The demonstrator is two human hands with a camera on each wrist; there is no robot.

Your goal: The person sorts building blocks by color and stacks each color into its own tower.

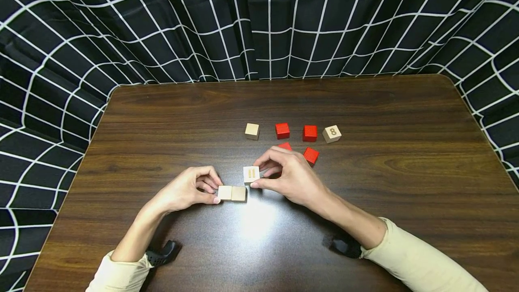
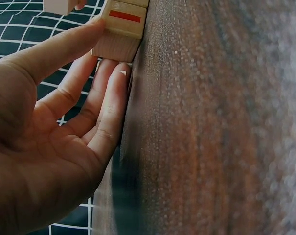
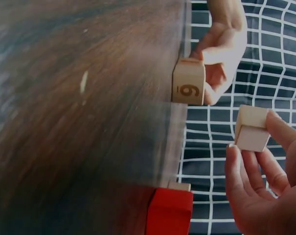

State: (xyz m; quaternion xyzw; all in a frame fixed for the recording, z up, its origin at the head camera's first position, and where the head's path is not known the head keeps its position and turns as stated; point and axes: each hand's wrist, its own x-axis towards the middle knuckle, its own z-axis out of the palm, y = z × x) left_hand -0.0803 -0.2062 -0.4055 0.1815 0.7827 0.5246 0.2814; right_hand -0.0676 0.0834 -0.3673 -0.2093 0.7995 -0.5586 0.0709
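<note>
My left hand (image 1: pixel 184 190) pinches the left end of a short row of two pale wooden blocks on the table. Its thumb and fingers are at the left block (image 1: pixel 225 193), whose side bears a red bar in the left wrist view. The right block (image 1: pixel 239 193) touches it and carries a numeral, a 6 or 9, on its outer face in the right wrist view. Between thumb and fingertips, my right hand (image 1: pixel 289 175) holds another wooden block (image 1: pixel 251 174) with two tan marks on top. This block is raised off the table, just beyond the row's right end.
Farther back on the brown table (image 1: pixel 385 170) are a plain wooden block (image 1: pixel 252 131), a block marked 8 (image 1: pixel 332 134) and several red blocks (image 1: pixel 310 133). The right hand partly covers one red block (image 1: pixel 285 146). A black curtain (image 1: pixel 304 21) with white grid lines surrounds the table.
</note>
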